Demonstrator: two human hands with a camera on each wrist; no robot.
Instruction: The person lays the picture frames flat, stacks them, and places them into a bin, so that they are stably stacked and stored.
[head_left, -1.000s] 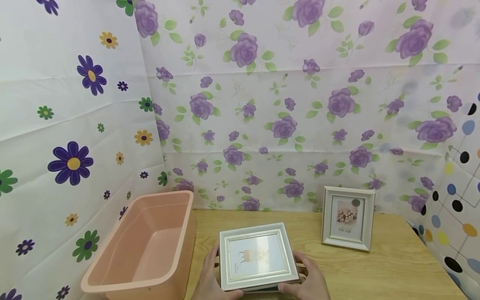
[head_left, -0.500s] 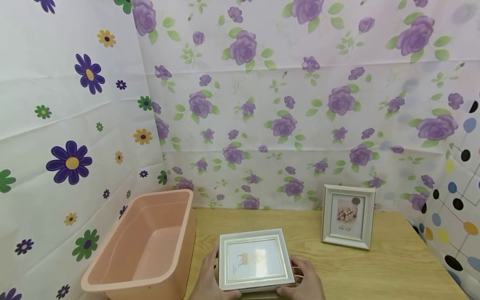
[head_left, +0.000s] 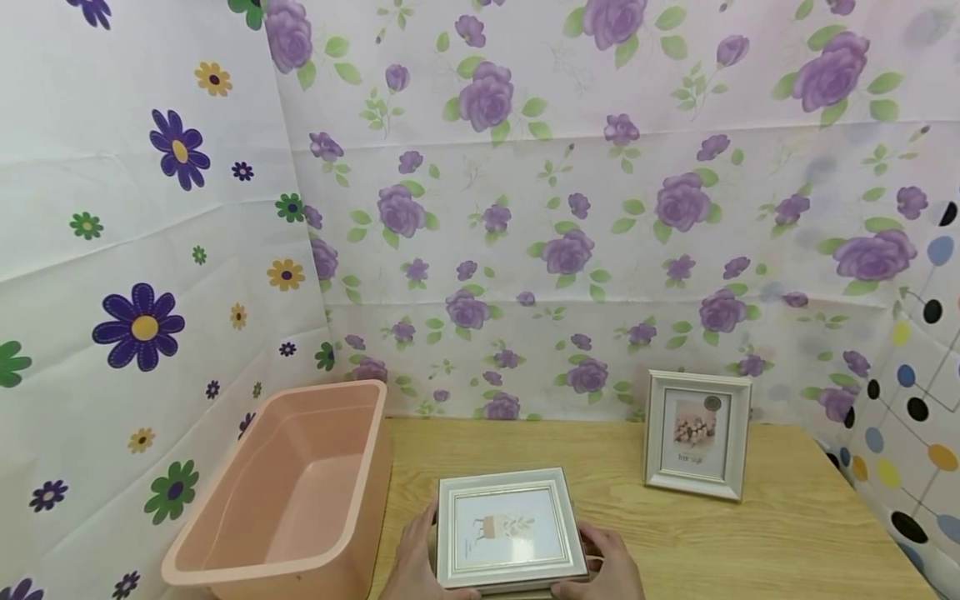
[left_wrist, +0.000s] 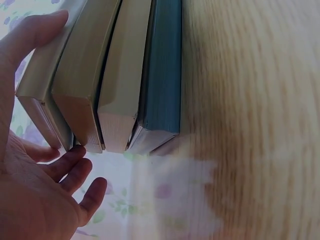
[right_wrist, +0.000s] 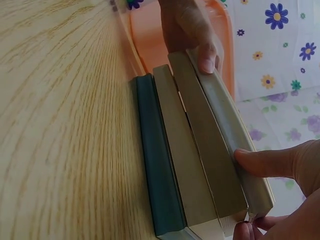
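A silver-white picture frame (head_left: 510, 533) with a deer drawing lies face up on top of a stack of books, close over the brown one. My left hand (head_left: 420, 558) grips its left end, thumb along the near edge and fingers at the far side. At the other end my right hand (head_left: 609, 567) pinches it, thumb (right_wrist: 265, 162) on the near edge. Beneath, the wrist views show a brown book (left_wrist: 82, 75), a beige book (left_wrist: 125, 75) and, lowest on the table, a teal book (left_wrist: 162, 75). The head view hides most of this stack.
To the left stands a deep pink plastic basin (head_left: 367, 467). A second silver-white picture frame (head_left: 654, 433) stands upright at the back right of the wooden table (head_left: 787, 533). Flowered sheets (head_left: 525, 208) hang behind and at the left, a dotted one at the right.
The picture frame has come down and towards me, settling onto the stack, and its right end has shifted slightly left. Both hands have moved with it. The basin and the standing frame stay put.
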